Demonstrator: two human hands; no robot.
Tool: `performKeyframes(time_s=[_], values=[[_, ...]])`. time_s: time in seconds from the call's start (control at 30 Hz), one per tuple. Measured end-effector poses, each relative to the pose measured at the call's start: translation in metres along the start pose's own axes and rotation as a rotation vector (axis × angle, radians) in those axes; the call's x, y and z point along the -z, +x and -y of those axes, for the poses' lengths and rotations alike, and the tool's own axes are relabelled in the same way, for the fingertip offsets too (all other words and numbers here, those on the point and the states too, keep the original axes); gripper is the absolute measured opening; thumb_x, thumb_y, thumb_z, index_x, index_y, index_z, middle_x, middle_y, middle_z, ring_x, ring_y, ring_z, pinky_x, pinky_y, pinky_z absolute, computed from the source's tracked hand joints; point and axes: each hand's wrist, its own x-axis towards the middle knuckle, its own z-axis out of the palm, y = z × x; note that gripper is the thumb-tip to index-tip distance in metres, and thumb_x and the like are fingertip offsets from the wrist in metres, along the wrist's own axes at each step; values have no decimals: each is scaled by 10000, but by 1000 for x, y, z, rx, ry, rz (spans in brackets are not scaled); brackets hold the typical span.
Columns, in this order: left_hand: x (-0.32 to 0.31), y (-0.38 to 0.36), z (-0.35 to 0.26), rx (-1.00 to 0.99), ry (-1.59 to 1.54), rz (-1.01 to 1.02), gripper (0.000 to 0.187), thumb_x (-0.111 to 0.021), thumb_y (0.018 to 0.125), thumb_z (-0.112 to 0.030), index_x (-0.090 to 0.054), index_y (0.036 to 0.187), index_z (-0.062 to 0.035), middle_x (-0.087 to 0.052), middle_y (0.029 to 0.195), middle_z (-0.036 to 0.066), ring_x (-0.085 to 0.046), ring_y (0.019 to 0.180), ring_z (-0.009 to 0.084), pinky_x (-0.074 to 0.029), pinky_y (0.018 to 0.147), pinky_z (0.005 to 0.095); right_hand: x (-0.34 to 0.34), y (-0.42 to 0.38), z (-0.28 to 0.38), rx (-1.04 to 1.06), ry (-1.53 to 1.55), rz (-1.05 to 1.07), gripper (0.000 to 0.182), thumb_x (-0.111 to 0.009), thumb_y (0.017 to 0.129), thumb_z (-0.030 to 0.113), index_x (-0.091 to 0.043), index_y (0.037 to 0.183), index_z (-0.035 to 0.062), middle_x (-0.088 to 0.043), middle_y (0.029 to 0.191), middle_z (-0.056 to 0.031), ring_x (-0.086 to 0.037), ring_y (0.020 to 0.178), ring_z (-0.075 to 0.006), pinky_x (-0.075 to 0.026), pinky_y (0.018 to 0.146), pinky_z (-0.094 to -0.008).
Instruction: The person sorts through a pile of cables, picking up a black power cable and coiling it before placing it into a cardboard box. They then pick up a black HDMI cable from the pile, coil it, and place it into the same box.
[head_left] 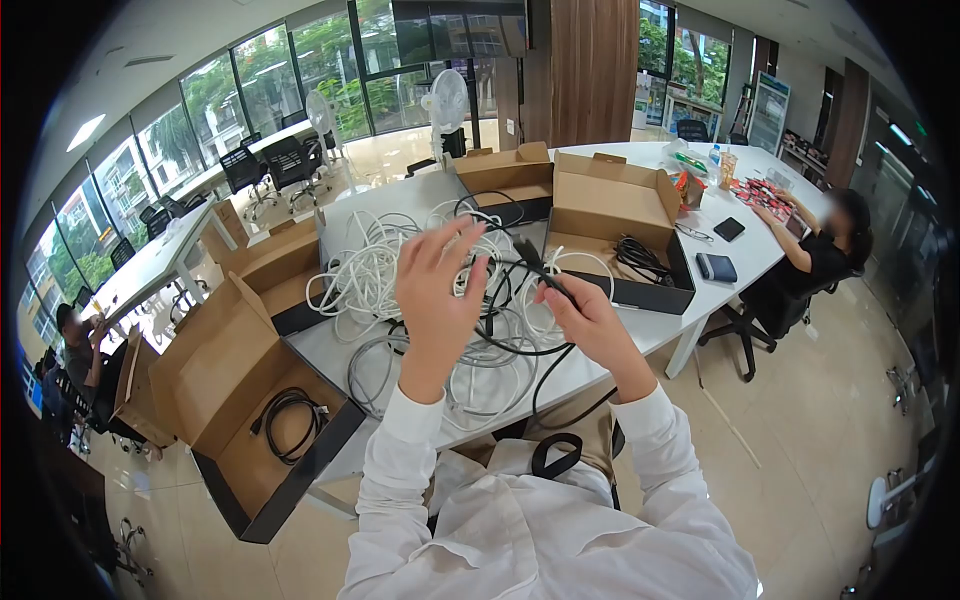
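My right hand (588,322) pinches a black cable (533,262) near its thick dark end, over the table's front part. A length of black cable hangs in a loop below that hand. My left hand (440,295) is raised with fingers apart, in front of a large tangle of white cables (365,262); it appears to hold nothing. Grey cables (375,368) lie in loose loops below the tangle. In the open box (292,492) at front left rests a coiled black cable (290,425). Another bundled black cable (640,258) lies in the right-hand open box (640,296).
Two more open cardboard boxes (290,312) (515,212) stand at the left and back. A dark wallet (716,267), a phone (729,229) and glasses lie on the right. A person (825,250) sits there handling red packets (765,195). White fans stand behind the table.
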Motion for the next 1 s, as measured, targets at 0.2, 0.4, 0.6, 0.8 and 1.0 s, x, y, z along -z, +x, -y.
performKeyframes(time_s=[0.2, 0.4, 0.6, 0.8, 1.0], values=[[-2, -3, -41, -365, -146, 365, 610, -571, 761, -11, -441, 1357, -15, -658, 1051, 140, -604, 1000, 284, -467, 850, 405, -10, -10, 9, 122, -136, -71, 325, -595, 851, 20, -486, 1155, -16, -590, 741, -98, -485, 638, -137, -397, 555, -276], [-4, -32, -14, 24, -460, 709, 389, -555, 774, 17, -548, 1163, 2, -611, 809, 184, -585, 699, 335, -462, 643, 403, 2, -19, 42, -3, -278, 30, 411, -658, 791, -1, -429, 1132, 16, -607, 836, -83, -543, 639, -145, -450, 610, -283], [17, -44, 8, 586, -689, 677, 152, -485, 807, 23, -562, 939, 20, -559, 749, 86, -489, 652, 149, -404, 620, 263, 17, -35, 14, 53, -97, 53, 574, -692, 787, -20, -402, 1278, 42, -624, 1000, -97, -598, 903, -172, -486, 835, -308], [13, -78, 4, 848, -810, 582, 79, -490, 830, -33, -512, 883, 21, -452, 708, 6, -389, 656, 78, -332, 583, 242, -6, -82, -20, -151, 363, 219, 541, -588, 924, 106, -339, 1396, 11, -609, 1084, -82, -597, 992, -160, -448, 923, -277], [3, -87, -13, 783, -801, 562, 212, -569, 894, -167, -516, 808, 19, -467, 624, 41, -393, 569, 119, -335, 528, 304, -11, -80, -26, -190, 226, 42, 269, -491, 968, 114, -578, 1174, -37, -589, 897, -24, -540, 855, -101, -438, 799, -247]])
